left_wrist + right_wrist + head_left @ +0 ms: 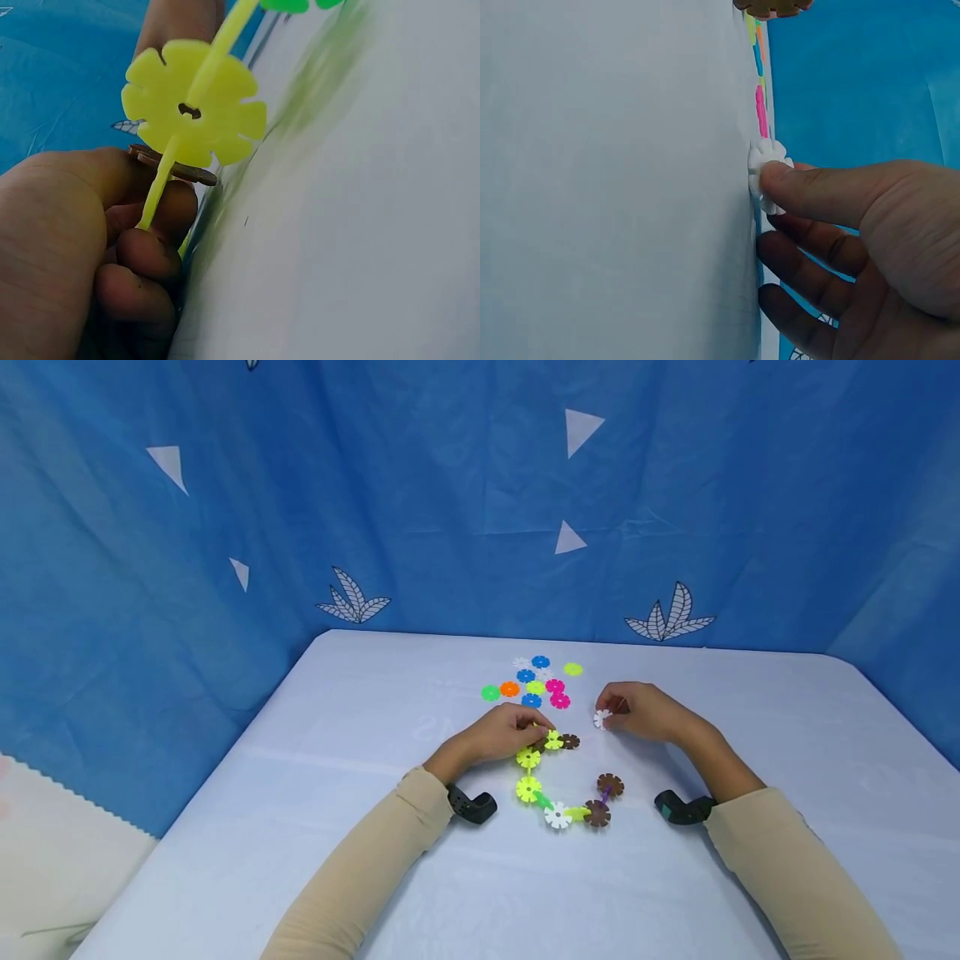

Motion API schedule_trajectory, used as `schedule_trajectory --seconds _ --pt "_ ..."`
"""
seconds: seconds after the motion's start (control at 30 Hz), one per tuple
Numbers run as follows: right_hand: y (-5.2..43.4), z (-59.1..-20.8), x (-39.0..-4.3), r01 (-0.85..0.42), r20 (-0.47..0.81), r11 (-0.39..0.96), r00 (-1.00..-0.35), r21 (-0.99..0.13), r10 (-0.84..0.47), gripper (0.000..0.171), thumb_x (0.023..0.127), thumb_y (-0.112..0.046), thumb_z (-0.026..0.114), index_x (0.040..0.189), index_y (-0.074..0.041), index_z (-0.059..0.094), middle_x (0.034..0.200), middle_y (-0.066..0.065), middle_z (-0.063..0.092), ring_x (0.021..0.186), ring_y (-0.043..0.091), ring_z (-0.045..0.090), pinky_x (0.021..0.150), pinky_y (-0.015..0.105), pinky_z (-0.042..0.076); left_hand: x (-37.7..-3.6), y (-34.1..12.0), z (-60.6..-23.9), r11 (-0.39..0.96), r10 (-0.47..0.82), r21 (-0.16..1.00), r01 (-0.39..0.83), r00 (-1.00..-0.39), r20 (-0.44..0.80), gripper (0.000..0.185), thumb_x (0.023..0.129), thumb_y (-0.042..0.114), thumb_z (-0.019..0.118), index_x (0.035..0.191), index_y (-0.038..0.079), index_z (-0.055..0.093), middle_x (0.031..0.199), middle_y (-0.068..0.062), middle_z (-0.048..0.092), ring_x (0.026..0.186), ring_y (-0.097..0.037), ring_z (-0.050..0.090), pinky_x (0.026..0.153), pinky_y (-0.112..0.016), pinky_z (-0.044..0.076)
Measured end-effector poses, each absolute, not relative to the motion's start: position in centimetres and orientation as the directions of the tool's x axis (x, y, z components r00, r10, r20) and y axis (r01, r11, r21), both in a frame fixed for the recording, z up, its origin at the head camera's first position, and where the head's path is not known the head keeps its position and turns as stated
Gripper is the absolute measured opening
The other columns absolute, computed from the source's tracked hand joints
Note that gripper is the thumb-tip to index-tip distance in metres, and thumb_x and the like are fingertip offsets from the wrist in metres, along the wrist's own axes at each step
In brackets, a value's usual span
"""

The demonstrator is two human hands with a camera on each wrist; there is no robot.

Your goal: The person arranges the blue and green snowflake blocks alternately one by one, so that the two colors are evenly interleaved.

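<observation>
Left hand pinched the disc chain | right hand pinched a white disc, apart from the chain | step seemed to be lengthening it | next move likely called for careful alignment

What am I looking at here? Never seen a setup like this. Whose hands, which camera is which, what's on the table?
No robot here: a person is working bare-handed, with the left hand and the right hand. The wide picture comes from a camera worn on the head, looking forward and down. The two close-ups come from cameras worn on the wrists, one per hand, so they look tilted.

On the white table lies a chain of notched plastic discs slotted together, curved and open on the right. Beyond it are loose discs in several colours. A blue cloth hangs behind.

The left hand grips the chain near its far end; the right hand pinches a single white disc, apart from the chain.
</observation>
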State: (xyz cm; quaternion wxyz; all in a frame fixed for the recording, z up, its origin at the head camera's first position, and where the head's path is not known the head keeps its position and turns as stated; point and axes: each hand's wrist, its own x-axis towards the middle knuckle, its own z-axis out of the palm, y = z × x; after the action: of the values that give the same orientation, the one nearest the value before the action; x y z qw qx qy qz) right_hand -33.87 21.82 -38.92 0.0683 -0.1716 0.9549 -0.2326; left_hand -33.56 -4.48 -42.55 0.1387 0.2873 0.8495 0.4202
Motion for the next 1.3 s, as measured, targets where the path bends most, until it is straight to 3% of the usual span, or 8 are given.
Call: schedule_trajectory --seconds 0.13,0.23,0.37,0.5,0.73,1.3 --pt "21.8 -38.9 -33.7 -0.271 -0.059 0.812 -0.935 -0.517 -0.350 0.010 0.083 -0.014 0.065 0.093 -0.018 0.063 0.088 0.002 0.061 0.083 0.019 0.052 0.073 0.029 0.046 -33.5 -4.6 -42.3 0.485 0.608 0.791 0.374 -0.794 0.002 0.015 0.091 0.033 0.055 0.098 0.030 0.067 0.087 0.010 0.065 0.081 -0.009 0.055 0.072 -0.024 0.046" --pt "21.8 -38.9 -33.5 -0.194 -0.146 0.765 -0.925 -0.615 -0.352 0.009 0.084 -0.016 0.064 0.093 -0.014 0.062 0.087 0.005 0.060 0.078 0.019 0.056 0.070 0.028 0.050 -33.5 -4.6 -42.1 0.482 0.609 0.797 0.364 -0.793 -0.006 0.014 0.090 0.032 0.056 0.097 0.028 0.067 0.083 0.007 0.065 0.077 -0.010 0.055 0.070 -0.025 0.047" --pt "21.7 -39.0 -33.2 -0.036 -0.300 0.665 -0.874 -0.746 -0.383 0.020 0.083 -0.019 0.066 0.098 -0.008 0.059 0.088 0.010 0.060 0.075 0.021 0.062 0.071 0.030 0.054 -33.4 -4.6 -42.0 0.465 0.615 0.815 0.346 -0.789 -0.016 0.013 0.090 0.030 0.056 0.094 0.024 0.066 0.076 0.002 0.064 0.069 -0.013 0.056 0.068 -0.026 0.048" --pt "21.3 -39.4 -33.0 0.052 -0.360 0.578 -0.827 -0.814 -0.432 0.028 0.082 -0.020 0.067 0.102 -0.004 0.057 0.088 0.012 0.062 0.076 0.022 0.064 0.073 0.032 0.055 -33.4 -4.5 -42.0 0.447 0.618 0.830 0.332 -0.786 -0.019 0.011 0.090 0.027 0.056 0.091 0.021 0.065 0.075 0.001 0.064 0.067 -0.014 0.057 0.067 -0.026 0.049" --pt "20.7 -39.6 -32.9 0.137 -0.399 0.515 -0.803 -0.846 -0.442 0.030 0.082 -0.019 0.067 0.105 -0.002 0.056 0.087 0.013 0.063 0.076 0.022 0.064 0.075 0.033 0.055 -33.4 -4.5 -42.3 0.451 0.607 0.831 0.326 -0.795 -0.017 0.010 0.089 0.027 0.058 0.089 0.022 0.065 0.075 0.002 0.064 0.067 -0.013 0.057 0.066 -0.026 0.049" --pt "20.0 -39.9 -32.6 0.171 -0.382 0.441 -0.807 -0.881 -0.450 0.031 0.083 -0.016 0.067 0.105 0.002 0.056 0.085 0.009 0.064 0.073 0.017 0.064 0.075 0.031 0.055 -33.5 -4.8 -42.2 0.443 0.621 0.831 0.336 -0.784 -0.014 0.013 0.089 0.027 0.059 0.096 0.024 0.069 0.080 0.003 0.065 0.069 -0.010 0.055 0.064 -0.024 0.048"
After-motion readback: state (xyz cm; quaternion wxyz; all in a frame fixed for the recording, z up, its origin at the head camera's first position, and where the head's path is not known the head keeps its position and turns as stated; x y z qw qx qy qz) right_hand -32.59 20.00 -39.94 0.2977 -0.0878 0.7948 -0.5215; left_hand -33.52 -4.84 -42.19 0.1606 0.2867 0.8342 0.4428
